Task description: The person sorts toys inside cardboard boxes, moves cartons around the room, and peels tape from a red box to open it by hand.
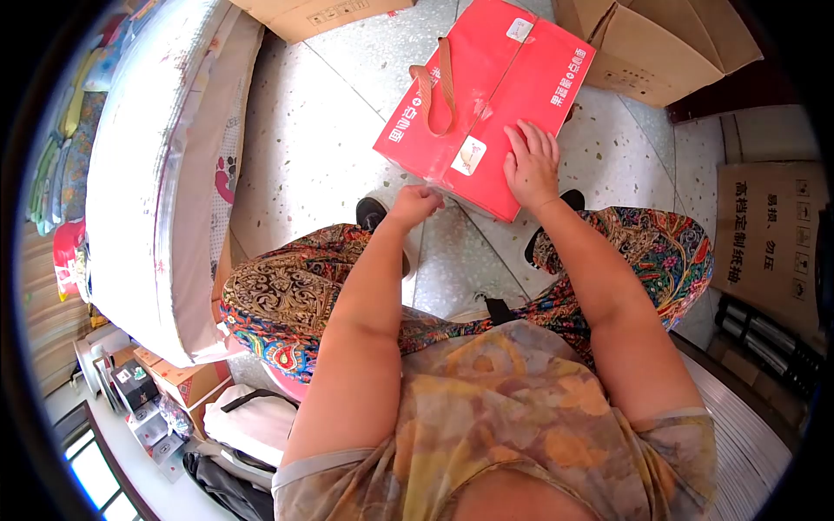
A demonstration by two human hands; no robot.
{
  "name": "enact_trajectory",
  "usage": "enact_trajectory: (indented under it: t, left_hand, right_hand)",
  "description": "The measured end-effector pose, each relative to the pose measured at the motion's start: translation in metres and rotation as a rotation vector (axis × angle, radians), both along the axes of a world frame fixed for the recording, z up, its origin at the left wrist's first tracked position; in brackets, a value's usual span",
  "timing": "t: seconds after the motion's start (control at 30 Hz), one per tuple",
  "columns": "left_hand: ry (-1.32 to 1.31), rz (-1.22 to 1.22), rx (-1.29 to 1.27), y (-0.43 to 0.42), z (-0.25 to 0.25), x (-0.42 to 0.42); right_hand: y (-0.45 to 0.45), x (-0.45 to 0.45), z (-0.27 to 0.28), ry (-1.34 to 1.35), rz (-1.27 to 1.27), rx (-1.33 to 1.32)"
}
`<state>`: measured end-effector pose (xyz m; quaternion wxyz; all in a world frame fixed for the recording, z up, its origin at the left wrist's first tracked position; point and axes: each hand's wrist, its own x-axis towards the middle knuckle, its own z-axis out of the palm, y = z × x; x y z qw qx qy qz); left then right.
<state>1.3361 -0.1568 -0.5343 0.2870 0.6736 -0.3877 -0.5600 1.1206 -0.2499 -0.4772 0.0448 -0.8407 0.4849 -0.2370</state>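
A red cardboard gift box (pixel 499 95) with white lettering lies on the floor in front of me, between my feet and the far boxes. A brown ribbon handle (pixel 445 95) loops over its top, and a white label (pixel 468 155) sits at its near edge. My right hand (pixel 532 165) rests on the top near the right corner, fingers stretched out. At the near left edge, my left hand (pixel 417 207) is closed in a pinch close to the box side. What its fingers hold, if anything, is hidden.
An open brown carton (pixel 656 52) stands at the far right, another carton (pixel 313 13) at the far left. A plastic-wrapped mattress (pixel 161 174) borders the left side. A printed carton (pixel 769 243) stands at right. Speckled tiles (pixel 304 113) cover the floor.
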Motion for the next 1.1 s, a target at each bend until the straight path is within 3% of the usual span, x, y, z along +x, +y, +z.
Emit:
enact_trajectory:
  t: [0.07, 0.37, 0.6, 0.7, 0.77, 0.83, 0.9, 0.97, 1.1]
  left_hand:
    - [0.097, -0.055, 0.132, -0.002, 0.013, 0.001]
    - [0.385, -0.126, 0.245, 0.002, 0.070, 0.002]
    - [0.374, -0.122, 0.265, 0.004, 0.089, 0.014]
    - [0.542, -0.142, 0.177, 0.004, 0.110, 0.013]
    - [0.496, 0.022, 0.177, 0.005, 0.125, 0.008]
    - [0.518, 0.035, 0.157, 0.004, 0.131, 0.007]
    - [0.726, 0.227, 0.156, 0.000, 0.128, 0.004]
    - [0.739, 0.251, 0.169, -0.007, 0.131, -0.001]
    - [0.733, 0.312, 0.210, -0.022, 0.141, -0.007]
  right_hand:
    - [0.000, 0.000, -0.001, -0.002, 0.001, 0.007]
    - [-0.003, -0.002, -0.003, -0.022, 0.005, 0.000]
    - [-0.004, -0.002, -0.004, -0.022, 0.005, 0.004]
    - [-0.005, -0.002, -0.003, -0.028, 0.003, -0.002]
    - [-0.002, -0.002, -0.003, -0.032, 0.006, -0.005]
    - [-0.004, -0.002, -0.002, -0.052, 0.015, -0.005]
    - [-0.003, -0.001, 0.002, -0.055, -0.011, -0.004]
    - [0.000, 0.002, 0.019, -0.055, -0.031, -0.003]
    - [0.014, 0.017, 0.042, -0.109, 0.267, 0.166]
